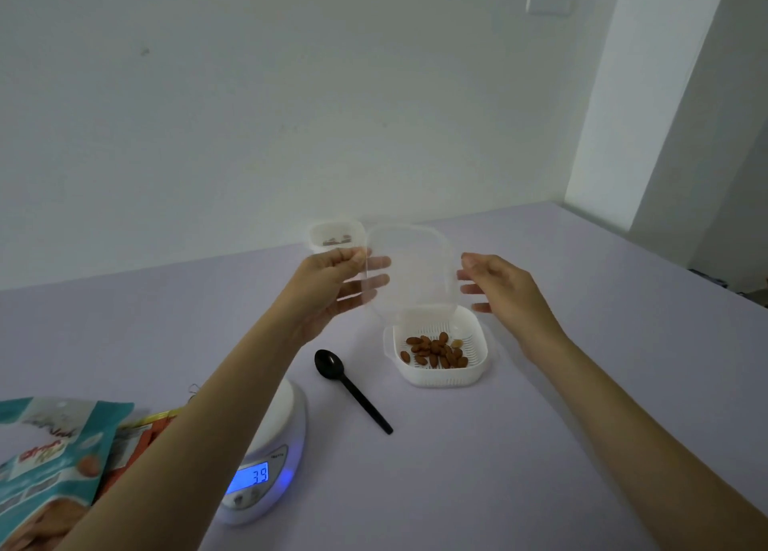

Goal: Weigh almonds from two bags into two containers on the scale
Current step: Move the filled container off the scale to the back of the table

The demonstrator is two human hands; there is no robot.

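Almonds (434, 349), where do they lie?

– A brown heap in the slotted insert of the near white container (440, 374), which stands on the worktop (540, 426). The far container (334, 237) holds a few dark pieces.

– And the hands?

– The left hand (332, 276) pinches the left edge of a clear lid (411, 268), thumb in front, fingers showing through from behind. The lid stands upright over the near container's far rim. The right hand (503, 288) is released, fingers straight, beside the lid's right edge; I cannot tell if they touch.

– The rest?

– The scale (266, 467) glows blue, reading 39, partly under the left forearm. A black spoon (349, 388) lies between scale and container. A teal bag (50, 459) overlaps an orange bag (137, 438) at the lower left.
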